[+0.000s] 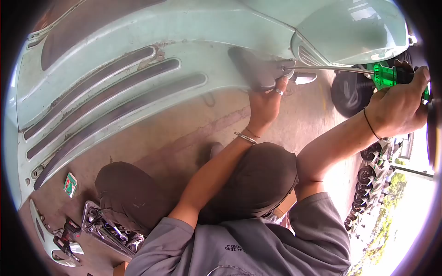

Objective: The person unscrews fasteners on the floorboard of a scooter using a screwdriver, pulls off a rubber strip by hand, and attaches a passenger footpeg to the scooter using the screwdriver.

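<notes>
My right hand [403, 103] is wrapped round the green and black handle of a long screwdriver [331, 69]. Its thin metal shaft runs left, and the tip meets a small screw spot on a dark grey part [258, 71]. That part sits on the pale green body panel [207, 41] of a scooter. From below, my left hand [266, 106] grips the dark grey part's lower edge, thumb close to the screwdriver tip. Most of its fingers are hidden behind the part.
An open tool tray [108, 232] with metal tools stands on the floor at lower left. Beside it lie a red and black power drill [69, 234], a loose pale panel [41, 232] and a green-white packet [70, 185]. Several wheels line the right.
</notes>
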A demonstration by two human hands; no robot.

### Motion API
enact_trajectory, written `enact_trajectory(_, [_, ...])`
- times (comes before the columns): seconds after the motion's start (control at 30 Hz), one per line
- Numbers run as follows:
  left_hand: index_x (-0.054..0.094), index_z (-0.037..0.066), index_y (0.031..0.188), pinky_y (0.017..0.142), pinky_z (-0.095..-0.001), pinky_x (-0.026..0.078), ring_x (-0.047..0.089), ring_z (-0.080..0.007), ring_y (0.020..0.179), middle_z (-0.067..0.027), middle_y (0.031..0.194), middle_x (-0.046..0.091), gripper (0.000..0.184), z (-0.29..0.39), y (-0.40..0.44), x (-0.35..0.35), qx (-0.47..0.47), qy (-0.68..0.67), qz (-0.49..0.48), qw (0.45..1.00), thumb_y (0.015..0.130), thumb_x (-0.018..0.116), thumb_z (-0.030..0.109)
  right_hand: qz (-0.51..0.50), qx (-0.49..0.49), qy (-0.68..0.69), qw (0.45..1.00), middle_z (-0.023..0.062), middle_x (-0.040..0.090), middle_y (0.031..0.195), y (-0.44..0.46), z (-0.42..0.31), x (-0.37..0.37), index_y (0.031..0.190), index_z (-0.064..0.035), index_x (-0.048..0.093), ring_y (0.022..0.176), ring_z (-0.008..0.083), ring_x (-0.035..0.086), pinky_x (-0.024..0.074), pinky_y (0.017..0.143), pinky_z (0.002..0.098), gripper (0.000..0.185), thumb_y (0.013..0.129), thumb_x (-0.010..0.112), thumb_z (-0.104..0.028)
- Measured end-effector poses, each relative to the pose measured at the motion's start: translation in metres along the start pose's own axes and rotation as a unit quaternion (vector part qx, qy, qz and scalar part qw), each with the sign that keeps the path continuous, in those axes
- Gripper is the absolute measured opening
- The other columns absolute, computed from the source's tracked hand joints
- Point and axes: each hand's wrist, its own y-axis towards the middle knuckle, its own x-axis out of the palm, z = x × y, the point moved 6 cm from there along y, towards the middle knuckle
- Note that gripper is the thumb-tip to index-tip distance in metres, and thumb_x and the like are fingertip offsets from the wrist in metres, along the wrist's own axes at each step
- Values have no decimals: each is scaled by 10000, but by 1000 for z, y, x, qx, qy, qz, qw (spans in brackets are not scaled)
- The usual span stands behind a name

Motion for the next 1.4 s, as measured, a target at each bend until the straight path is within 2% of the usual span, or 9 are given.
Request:
enact_trajectory(0.3, [536,-25,1150,853,-287,484,572,-122,977,-63,1083,598,298,-7,4,-4,22,-39,4,999,882,664,-4,-534,27,290,794,306,480,1359,47,11,-1,1425,81,346,1261,380,503,380,1080,467,539,985,510,-184])
enact_trajectory(0.43, [514,-26,1181,881,-293,487,583,-134,1016,-73,1126,595,337,-1,3,-2,22,-9,-1,1000,882,666,-2,-240,-96,-176,950,202,630,1189,24,-24,1,1281,81,555,1043,233,648,499,952,312,376,954,597,-100])
enact_trajectory(0.53, [472,-25,1235,891,-292,483,568,-136,1043,-81,1171,575,404,-7,3,0,10,-26,-8,1000,881,664,-3,-305,-387,-346,798,212,610,1226,22,-24,6,1312,93,516,1092,228,627,477,986,309,418,958,588,-117])
enact_trajectory(0.6, [462,-24,1249,891,-291,482,565,-137,1049,-83,1179,572,421,-7,0,-4,28,-31,5,999,880,664,-3,-318,-60,-26,946,236,582,1265,29,-9,1,1361,89,463,1155,239,594,440,1035,337,460,973,558,-139])
enact_trajectory(0.77, [574,-28,1137,866,-342,524,605,-167,1006,-84,1093,620,259,-5,2,-3,45,-39,20,998,893,649,20,-473,53,208,855,227,590,1255,33,-3,7,1372,80,456,1171,246,576,398,1065,377,494,956,586,-152])
enact_trajectory(0.9, [579,-24,1122,875,-348,518,603,-170,993,-79,1077,620,239,1,2,3,57,-44,14,997,896,644,17,-282,-231,-244,899,181,621,1227,40,-7,-2,1342,26,527,1122,188,588,394,1017,309,451,948,615,-177])
enact_trajectory(1.03, [596,-21,1120,875,-339,509,604,-167,987,-79,1079,628,243,-3,2,-3,49,-36,38,997,888,653,26,-382,28,183,906,207,583,1282,37,2,3,1360,104,450,1186,217,562,334,1121,392,454,981,521,-136])
enact_trajectory(1.23, [603,-21,1102,860,-332,507,606,-166,979,-82,1078,633,243,1,1,0,52,-30,20,998,875,668,36,-272,-153,-223,923,173,659,1178,35,-14,-4,1314,15,565,1116,199,601,421,987,297,457,955,605,-266])
enact_trajectory(1.4, [603,-24,1104,850,-328,509,608,-156,976,-76,1082,636,231,2,2,-3,43,-32,31,998,885,656,27,-380,56,216,897,176,661,1167,32,-6,4,1291,96,546,1051,188,622,441,923,285,444,972,580,-211])
